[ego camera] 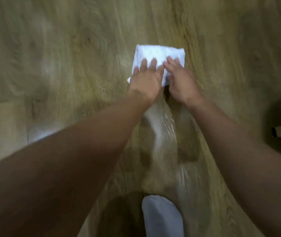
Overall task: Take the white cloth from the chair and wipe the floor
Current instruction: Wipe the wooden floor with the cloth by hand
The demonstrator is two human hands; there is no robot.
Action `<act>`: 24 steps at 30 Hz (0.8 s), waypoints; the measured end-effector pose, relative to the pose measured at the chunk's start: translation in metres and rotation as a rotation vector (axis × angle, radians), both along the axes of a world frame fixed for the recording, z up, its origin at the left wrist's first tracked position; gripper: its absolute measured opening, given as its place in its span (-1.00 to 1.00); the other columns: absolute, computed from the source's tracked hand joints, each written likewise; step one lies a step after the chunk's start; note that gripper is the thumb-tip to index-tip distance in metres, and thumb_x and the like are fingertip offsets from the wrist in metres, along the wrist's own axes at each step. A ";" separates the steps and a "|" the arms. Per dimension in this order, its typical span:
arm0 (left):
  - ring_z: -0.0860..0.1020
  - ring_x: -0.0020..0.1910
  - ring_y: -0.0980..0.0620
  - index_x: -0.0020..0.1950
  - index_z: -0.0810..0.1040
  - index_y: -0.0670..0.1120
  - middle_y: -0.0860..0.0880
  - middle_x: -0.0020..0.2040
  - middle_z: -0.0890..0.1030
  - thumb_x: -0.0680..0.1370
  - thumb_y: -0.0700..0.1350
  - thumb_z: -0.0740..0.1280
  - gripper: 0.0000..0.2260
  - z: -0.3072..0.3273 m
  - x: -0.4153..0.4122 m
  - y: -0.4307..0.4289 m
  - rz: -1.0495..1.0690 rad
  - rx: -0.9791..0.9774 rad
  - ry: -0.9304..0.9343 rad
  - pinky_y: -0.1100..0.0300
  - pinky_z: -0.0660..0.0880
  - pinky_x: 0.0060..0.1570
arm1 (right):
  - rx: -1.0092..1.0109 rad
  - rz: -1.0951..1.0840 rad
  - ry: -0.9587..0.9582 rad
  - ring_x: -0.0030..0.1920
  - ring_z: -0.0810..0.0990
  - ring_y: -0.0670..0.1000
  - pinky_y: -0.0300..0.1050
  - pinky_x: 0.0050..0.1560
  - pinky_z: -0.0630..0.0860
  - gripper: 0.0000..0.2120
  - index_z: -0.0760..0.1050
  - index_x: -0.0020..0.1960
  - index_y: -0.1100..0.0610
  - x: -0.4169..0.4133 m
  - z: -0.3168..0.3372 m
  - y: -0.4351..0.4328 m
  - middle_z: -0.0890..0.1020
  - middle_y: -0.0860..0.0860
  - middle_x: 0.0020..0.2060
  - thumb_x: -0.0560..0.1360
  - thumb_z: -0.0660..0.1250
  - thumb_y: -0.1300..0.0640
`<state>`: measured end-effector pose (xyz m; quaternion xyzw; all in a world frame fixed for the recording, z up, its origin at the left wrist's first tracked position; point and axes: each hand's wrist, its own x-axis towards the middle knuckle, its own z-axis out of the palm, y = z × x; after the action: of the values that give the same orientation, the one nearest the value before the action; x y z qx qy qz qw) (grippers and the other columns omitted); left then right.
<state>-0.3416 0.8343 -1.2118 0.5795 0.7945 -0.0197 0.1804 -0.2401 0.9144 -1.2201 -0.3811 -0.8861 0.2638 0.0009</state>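
A: Where's the white cloth (158, 53)?

B: Folded flat on the floor (68, 65). The left hand (145, 81) and right hand (183, 82) both press it, fingers (144, 63) straight and slightly apart, gripping nothing.

A: Any risk?

B: With no grip, I'd guess a hard push bunches it up — or it slips out and the palms skid.

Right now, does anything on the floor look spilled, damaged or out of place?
Only a pale, shiny streak on the floor, running from the cloth back toward the person. It looks like a damp wiping trail, not a spill. The picture is blurred; nothing else stands out.
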 end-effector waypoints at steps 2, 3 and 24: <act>-0.05 0.54 -0.24 0.55 0.00 -0.08 -0.14 0.57 -0.03 0.63 -0.11 -0.08 -0.54 -0.006 0.015 -0.030 -0.042 0.025 -0.005 -0.13 0.00 0.47 | 0.023 0.001 0.022 0.54 0.08 0.14 -0.15 0.51 0.01 -0.52 0.22 0.48 0.28 0.025 -0.004 -0.037 0.18 0.19 0.51 0.56 0.09 0.35; -0.08 0.54 -0.24 0.56 -0.02 -0.08 -0.14 0.58 -0.05 0.60 -0.12 -0.16 -0.51 -0.007 0.023 -0.045 -0.059 0.026 -0.011 -0.13 -0.05 0.49 | 0.035 0.003 0.022 0.54 0.08 0.14 -0.15 0.51 0.01 -0.53 0.22 0.48 0.28 0.035 -0.007 -0.049 0.18 0.18 0.51 0.57 0.10 0.33; -0.11 0.54 -0.23 0.56 -0.08 -0.15 -0.14 0.57 -0.08 0.63 -0.17 -0.21 -0.53 -0.009 0.005 -0.121 -0.165 0.040 0.062 -0.06 -0.10 0.52 | 0.087 -0.024 -0.091 0.55 0.04 0.06 -0.14 0.50 0.05 -0.45 0.18 0.51 0.21 0.019 0.006 -0.127 0.16 0.11 0.53 0.54 0.16 0.33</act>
<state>-0.3366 0.7135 -1.2208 0.6455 0.7495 -0.0368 0.1418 -0.2213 0.7870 -1.2139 -0.4029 -0.8912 0.2075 -0.0196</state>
